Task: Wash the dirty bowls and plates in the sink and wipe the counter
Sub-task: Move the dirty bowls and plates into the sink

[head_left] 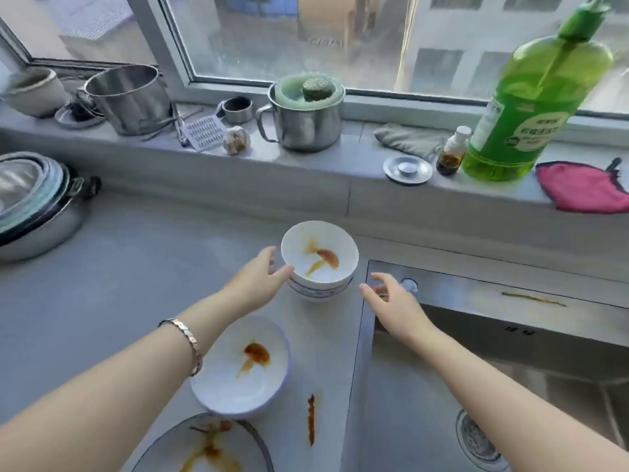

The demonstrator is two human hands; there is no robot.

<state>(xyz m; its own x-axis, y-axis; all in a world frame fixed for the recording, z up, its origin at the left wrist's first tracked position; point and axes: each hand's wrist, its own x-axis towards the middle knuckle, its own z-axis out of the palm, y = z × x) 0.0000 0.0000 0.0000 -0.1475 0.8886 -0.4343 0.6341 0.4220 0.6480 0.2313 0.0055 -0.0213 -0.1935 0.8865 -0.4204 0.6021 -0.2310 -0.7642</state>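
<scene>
A white bowl smeared with orange sauce stands on the grey counter, left of the steel sink. My left hand is open, its fingertips touching the bowl's left rim. My right hand is open just right of the bowl, apart from it, over the sink's edge. Nearer to me sit a second dirty bowl and a sauce-stained plate. A streak of sauce lies on the counter, another sauce streak on the sink's back rim.
On the window sill stand a green detergent bottle, a small spray bottle, a sink plug, a pink cloth, a grey cloth, a steel mug and a steel pot. A lidded pan sits at the left.
</scene>
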